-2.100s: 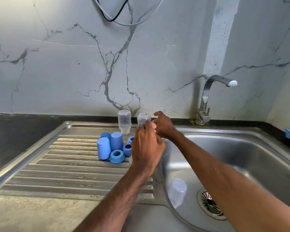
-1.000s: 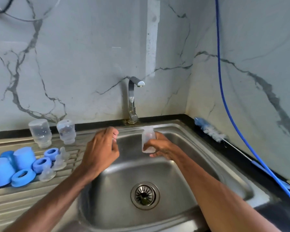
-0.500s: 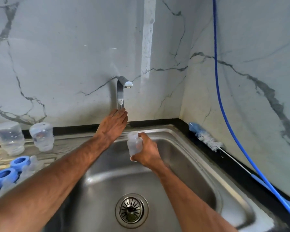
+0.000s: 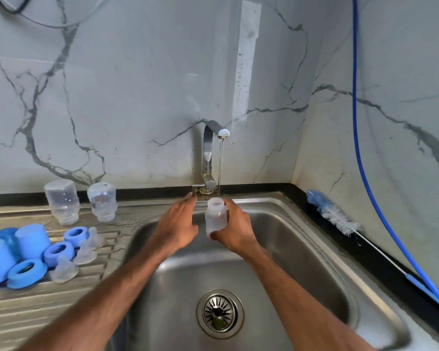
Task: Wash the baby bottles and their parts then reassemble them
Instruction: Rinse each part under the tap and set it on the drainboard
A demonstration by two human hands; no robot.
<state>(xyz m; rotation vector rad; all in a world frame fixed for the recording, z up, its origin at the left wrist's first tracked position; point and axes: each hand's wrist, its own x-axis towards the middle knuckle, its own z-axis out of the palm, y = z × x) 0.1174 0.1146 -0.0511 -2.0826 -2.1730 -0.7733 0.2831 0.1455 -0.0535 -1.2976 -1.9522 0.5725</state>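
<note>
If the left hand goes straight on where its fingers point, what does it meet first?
Probably the tap lever, just beyond the fingertips of the left hand; depth is unclear, so they may already touch it.

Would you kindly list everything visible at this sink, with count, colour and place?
held bottle: one, clear, upright under the water stream
upturned bottles: two, clear, back of the drainboard
caps: three, blue, drainboard's left end
rings: three, blue, beside the caps
teats: three, clear, right of the rings
sink: one, steel, centre
strainer: one, steel, sink floor
tap: one, steel, behind the sink, running
bottle brush: one, blue and white, right of the sink
cord: one, blue, hanging far right
left hand: one, fingers straight, near the tap lever
right hand: one, grips the held bottle
</note>
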